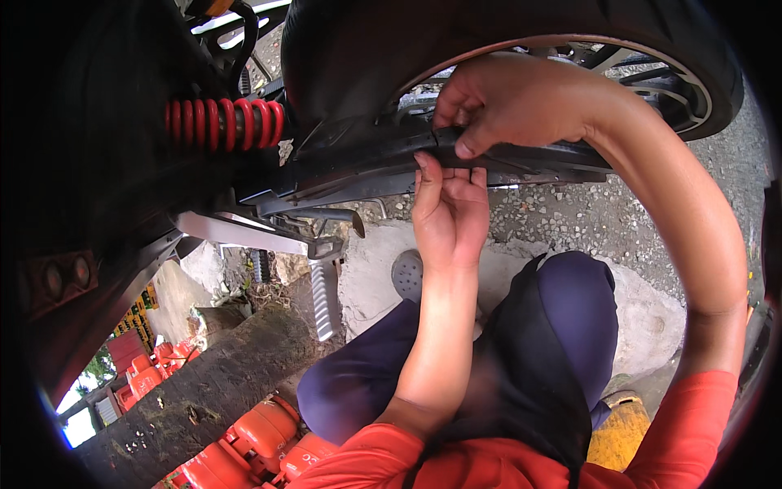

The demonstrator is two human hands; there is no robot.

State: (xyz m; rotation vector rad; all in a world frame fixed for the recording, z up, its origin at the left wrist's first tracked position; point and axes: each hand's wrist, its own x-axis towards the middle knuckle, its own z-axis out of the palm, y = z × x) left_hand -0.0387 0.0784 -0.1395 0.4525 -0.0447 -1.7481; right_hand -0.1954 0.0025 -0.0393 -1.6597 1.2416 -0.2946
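A motorcycle's long black chain cover (pixel 358 167) runs below the rear wheel (pixel 692 90). My left hand (pixel 450 212) reaches up to it, palm upward. Its thumb presses on the cover's side and its fingers curl beneath the lower edge. From the right, my right hand (pixel 521 102) bends over the top, between cover and wheel rim. Its thumb lies against the cover close to a seam, with the fingers partly hidden behind. Both hands are closed on the cover; whether a small part sits in the right fingers cannot be made out.
A red shock spring (pixel 224 124) and a ridged metal footrest (pixel 322 300) are at the left. Several red gas cylinders (pixel 265 428) stand beside a dark log (pixel 187 399) at lower left. Pale stone (pixel 371 261) and gravel (pixel 570 216) lie beneath. Something yellow (pixel 619 432) is at lower right.
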